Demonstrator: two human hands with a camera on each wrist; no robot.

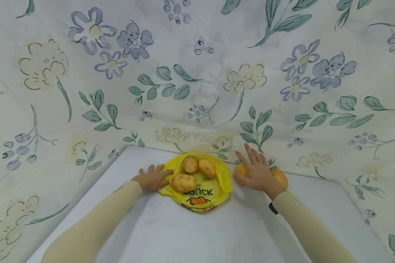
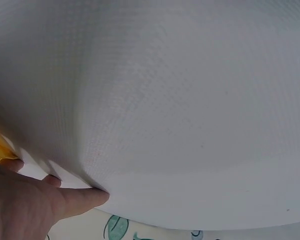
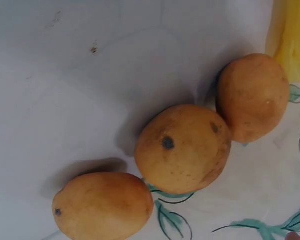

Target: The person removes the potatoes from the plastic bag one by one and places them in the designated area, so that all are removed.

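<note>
At the far edge of the white table (image 1: 191, 233), where the flowered cloth (image 1: 197, 73) rises behind it, a yellow plastic bag (image 1: 217, 190) lies flattened with three potatoes (image 1: 183, 182) resting on it. The left hand (image 1: 152, 178) lies flat at the bag's left edge, fingers straight and touching the plastic, holding nothing. The right hand (image 1: 257, 170) is spread over the group of potatoes (image 3: 182, 147) to the right of the bag, fingers straight, resting on or just above them; no curl or pinch shows. The right wrist view shows three there, two touching each other, lying where the tabletop meets the cloth, with the bag's corner just beside the nearest one.

As a judgement, the work looks about half done: three potatoes sit on the bag, three remain off it.

Room is tight at the back, where the cloth crowds the far edge behind both hands. The near part of the table offers open room, and the gap between bag and loose potatoes is short.
</note>
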